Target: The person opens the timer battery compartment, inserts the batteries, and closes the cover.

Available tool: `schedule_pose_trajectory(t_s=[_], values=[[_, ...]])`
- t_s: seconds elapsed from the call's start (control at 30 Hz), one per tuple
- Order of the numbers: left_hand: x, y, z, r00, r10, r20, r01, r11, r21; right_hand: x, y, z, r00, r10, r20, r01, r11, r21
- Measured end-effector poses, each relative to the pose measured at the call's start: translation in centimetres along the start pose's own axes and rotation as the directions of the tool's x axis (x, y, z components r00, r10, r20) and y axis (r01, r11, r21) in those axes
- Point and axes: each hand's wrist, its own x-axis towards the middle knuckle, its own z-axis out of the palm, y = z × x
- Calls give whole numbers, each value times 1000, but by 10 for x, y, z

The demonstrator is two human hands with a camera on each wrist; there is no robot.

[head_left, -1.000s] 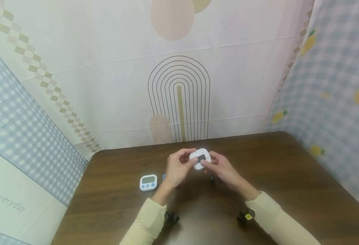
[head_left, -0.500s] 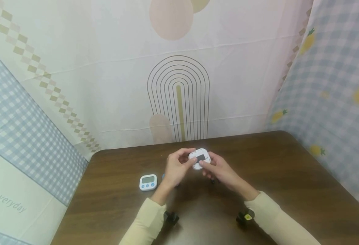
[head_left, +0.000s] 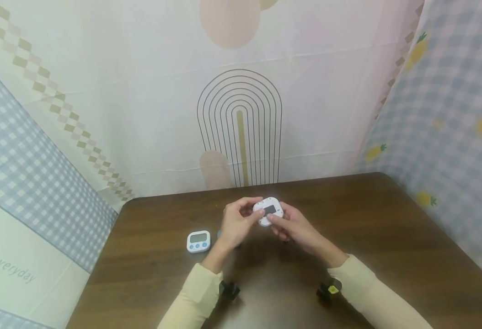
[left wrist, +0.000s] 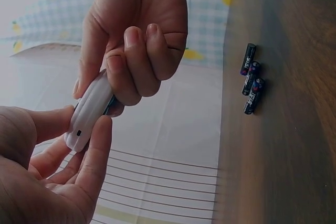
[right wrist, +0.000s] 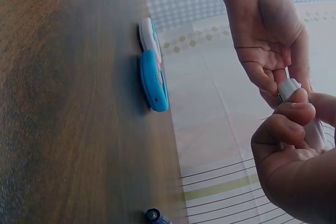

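Observation:
Both hands hold a small white timer (head_left: 269, 210) just above the brown table (head_left: 389, 237), its dark rectangular panel facing up. My left hand (head_left: 241, 221) pinches its left edge with thumb and fingers. My right hand (head_left: 290, 225) grips its right side, fingers curled behind it. In the left wrist view the timer (left wrist: 89, 111) shows edge-on between the left hand (left wrist: 58, 171) and the right hand (left wrist: 136, 40). The right wrist view has the timer (right wrist: 303, 116) between the right hand (right wrist: 294, 166) and the left hand (right wrist: 268, 40).
A second white timer with blue buttons (head_left: 198, 241) lies on the table to the left, and a blue timer (right wrist: 152, 82) lies next to it. Three small batteries (left wrist: 251, 80) lie on the table near the right hand. Patterned cloth walls enclose the table.
Both hands stay on the white timer in about the same place. The right hand's fingers have shifted slightly on it.

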Motion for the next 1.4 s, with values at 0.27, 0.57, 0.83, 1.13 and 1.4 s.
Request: schedule_pose_trajectory(t_s=[0.27, 0.57, 0.83, 1.13, 1.4], values=[[-2, 2, -1, 1000, -14, 3, 14, 1000, 8, -1, -2, 1, 1000, 13, 0, -13, 999, 40], [-3, 1, 0, 1000, -17, 9, 17, 1000, 2, -3, -4, 2, 999, 34, 6, -34, 998, 51], [-4, 2, -1, 1000, -17, 7, 17, 1000, 11, -4, -3, 3, 999, 34, 7, -35, 998, 53], [-3, 4, -1, 1000, -11, 1, 11, 1000, -5, -5, -4, 3, 999, 41, -3, -41, 997, 61], [-2, 3, 1, 1000, -13, 2, 13, 1000, 10, -6, -1, 0, 999, 49, -2, -48, 996, 80]])
